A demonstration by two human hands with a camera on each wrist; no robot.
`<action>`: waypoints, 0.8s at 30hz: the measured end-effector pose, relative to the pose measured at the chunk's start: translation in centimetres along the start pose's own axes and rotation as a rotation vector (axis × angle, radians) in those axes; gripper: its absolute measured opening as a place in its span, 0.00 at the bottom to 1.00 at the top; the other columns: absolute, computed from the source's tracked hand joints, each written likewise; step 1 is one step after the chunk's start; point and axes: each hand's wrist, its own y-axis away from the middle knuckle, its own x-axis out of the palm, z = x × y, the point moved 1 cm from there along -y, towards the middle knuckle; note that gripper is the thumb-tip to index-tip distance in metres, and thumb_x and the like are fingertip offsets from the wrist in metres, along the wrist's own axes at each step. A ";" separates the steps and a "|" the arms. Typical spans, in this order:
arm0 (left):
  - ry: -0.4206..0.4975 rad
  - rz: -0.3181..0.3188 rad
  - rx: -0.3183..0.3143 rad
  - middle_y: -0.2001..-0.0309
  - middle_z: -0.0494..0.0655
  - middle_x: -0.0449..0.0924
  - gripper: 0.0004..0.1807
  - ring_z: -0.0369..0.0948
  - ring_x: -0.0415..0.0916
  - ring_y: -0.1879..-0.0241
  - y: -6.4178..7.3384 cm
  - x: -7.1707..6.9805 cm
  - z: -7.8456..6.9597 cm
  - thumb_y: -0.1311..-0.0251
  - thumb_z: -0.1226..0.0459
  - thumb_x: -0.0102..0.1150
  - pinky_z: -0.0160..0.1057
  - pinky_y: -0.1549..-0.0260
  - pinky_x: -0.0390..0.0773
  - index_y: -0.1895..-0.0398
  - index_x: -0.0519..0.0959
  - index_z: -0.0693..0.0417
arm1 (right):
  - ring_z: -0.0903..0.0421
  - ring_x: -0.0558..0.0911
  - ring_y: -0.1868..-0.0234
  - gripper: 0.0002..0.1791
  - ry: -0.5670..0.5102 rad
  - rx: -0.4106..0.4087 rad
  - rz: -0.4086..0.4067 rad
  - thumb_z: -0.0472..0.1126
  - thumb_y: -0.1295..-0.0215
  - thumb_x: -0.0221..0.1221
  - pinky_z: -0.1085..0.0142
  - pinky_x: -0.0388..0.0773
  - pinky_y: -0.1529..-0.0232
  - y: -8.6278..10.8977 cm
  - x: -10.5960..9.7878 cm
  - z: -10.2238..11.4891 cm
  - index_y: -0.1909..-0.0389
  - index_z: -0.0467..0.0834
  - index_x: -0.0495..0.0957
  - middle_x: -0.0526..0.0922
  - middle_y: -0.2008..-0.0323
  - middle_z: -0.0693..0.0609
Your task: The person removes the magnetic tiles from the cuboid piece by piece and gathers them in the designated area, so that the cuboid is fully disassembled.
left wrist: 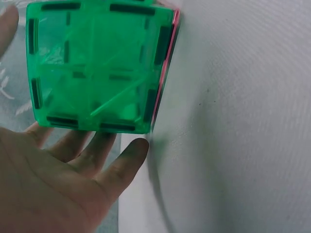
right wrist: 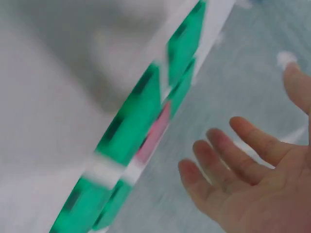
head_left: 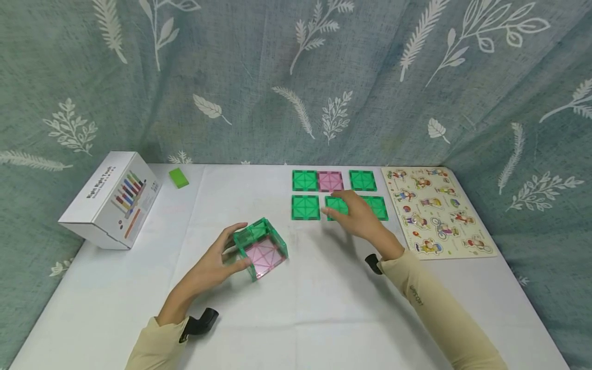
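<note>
On the near left of the table, my left hand (head_left: pixel 208 264) holds a box of see-through magnetic tiles (head_left: pixel 278 239), its thumb and fingers around the left side. Green tiles form the walls, and a pink tile (head_left: pixel 265 255) is the floor. One green wall (left wrist: pixel 92 68) fills much of the left wrist view. Over the flat tiles hovers my right hand (head_left: pixel 358 216), fingers spread and holding nothing. It partly covers the middle green tile (head_left: pixel 336 204) of the front row; the lower right one (head_left: pixel 376 207) lies beside it.
Behind are two green tiles (head_left: pixel 304 181) and a pink tile (head_left: pixel 330 181); another green tile (head_left: pixel 305 207) lies front left. A wooden picture puzzle board (head_left: pixel 439 213) is at right. At left stand a white toy box (head_left: pixel 111 200) and a small green block (head_left: pixel 178 178). A leaf-patterned cloth (head_left: pixel 259 82) hangs behind.
</note>
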 end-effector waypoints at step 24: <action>0.045 0.061 -0.068 0.46 0.63 0.74 0.25 0.50 0.79 0.47 -0.3 0.0 0.0 0.22 0.55 0.47 0.33 0.52 0.82 0.27 0.63 0.53 | 0.50 0.80 0.35 0.32 -0.221 -0.242 0.353 0.51 0.37 0.68 0.54 0.77 0.35 0.0 8.2 7.2 0.34 0.46 0.73 0.78 0.35 0.49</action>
